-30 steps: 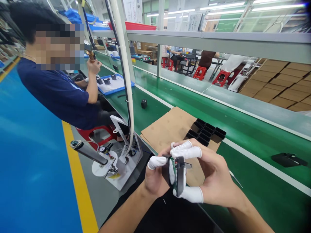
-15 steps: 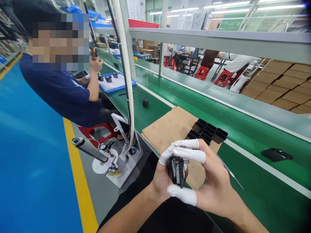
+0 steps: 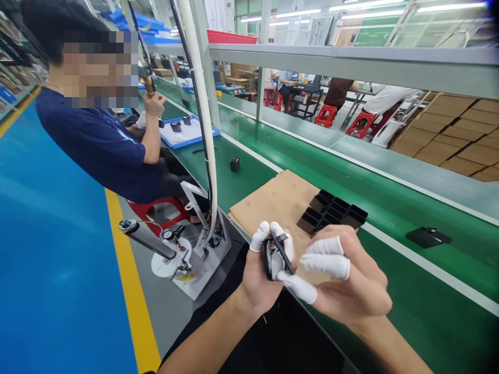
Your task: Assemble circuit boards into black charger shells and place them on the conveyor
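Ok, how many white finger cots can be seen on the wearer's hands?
5: two on the left hand, gripping the black part; three on the right hand, two fingers and thumb. More may be hidden.

small black part (image 3: 274, 256) | open side up, pale insert showing inside | tilted on edge | pinched in left hand (image 3: 259, 275) | right hand (image 3: 346, 283) thumb touching it

cardboard sheet (image 3: 273, 205) | black trays (image 3: 331, 212) (on the sheet) | co-worker (image 3: 97, 145) seated left
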`<state>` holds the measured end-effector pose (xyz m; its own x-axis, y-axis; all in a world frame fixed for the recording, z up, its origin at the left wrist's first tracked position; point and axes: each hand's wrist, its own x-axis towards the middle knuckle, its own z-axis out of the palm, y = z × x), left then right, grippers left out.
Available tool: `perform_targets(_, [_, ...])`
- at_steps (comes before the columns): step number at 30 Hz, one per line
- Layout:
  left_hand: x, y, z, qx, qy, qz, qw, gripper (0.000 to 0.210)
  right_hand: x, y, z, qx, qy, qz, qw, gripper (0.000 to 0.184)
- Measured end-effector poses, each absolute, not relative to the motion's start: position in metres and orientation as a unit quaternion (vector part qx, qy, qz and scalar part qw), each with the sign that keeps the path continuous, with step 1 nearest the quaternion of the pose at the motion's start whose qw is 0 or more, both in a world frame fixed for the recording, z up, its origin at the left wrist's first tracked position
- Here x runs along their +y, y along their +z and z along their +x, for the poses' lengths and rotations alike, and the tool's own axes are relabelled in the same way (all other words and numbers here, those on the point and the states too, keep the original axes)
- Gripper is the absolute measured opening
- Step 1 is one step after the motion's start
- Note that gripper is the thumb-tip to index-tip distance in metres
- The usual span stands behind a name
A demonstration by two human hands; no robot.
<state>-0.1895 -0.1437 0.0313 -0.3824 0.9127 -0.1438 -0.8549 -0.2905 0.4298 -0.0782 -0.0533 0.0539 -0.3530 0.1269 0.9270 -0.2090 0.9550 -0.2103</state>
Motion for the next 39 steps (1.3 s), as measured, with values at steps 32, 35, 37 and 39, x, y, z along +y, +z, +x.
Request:
perform_targets(32, [-0.140,-0.048,-0.218,0.411,0.763,0.167,0.470,0.038,-0.161,-0.052,-0.103,-0.301,0.528,-0.443,0.659,0.042])
perform_targets(35, [-0.110,-0.063,-0.260,0.487,0.755,0.294,0.327,0.030,-0.152,-0.038,-0.099,-0.184,0.582,-0.407,0.680,0.037])
perform_targets(37, [-0.090,-0.078,-0.284,0.518,0.716,0.363,0.294,0.028,-0.148,-0.035,-0.098,-0.169,0.586,-0.393,0.688,0.032])
perform_targets(39, [-0.077,-0.093,-0.298,0.544,0.665,0.423,0.289,0.030,-0.146,-0.035,-0.099,-0.176,0.594,-0.381,0.687,0.029])
